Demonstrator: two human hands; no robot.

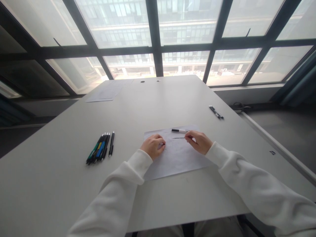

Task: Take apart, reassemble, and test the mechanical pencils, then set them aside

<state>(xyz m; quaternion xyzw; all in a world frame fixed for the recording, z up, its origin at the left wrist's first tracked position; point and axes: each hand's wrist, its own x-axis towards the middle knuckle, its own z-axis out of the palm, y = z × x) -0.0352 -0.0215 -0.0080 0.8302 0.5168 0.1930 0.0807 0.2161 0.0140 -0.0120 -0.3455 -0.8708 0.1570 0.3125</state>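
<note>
My right hand (199, 141) pinches a thin dark pen refill (178, 138), its narrow end pointing left above the white paper (170, 164). Just beyond it, a pen barrel (176, 130) with a black grip lies on the sheet, its right end partly behind my right fingers. My left hand (153, 146) is closed over the left part of the paper. Something small and dark shows between its thumb and fingers, too small to name.
Left of the paper lie a row of several pens (98, 148) and one black pen (111, 144) beside them. Two pens (216, 112) rest near the right edge. Printed sheets (103, 90) lie at the far left of the white table (163, 105), before the windows.
</note>
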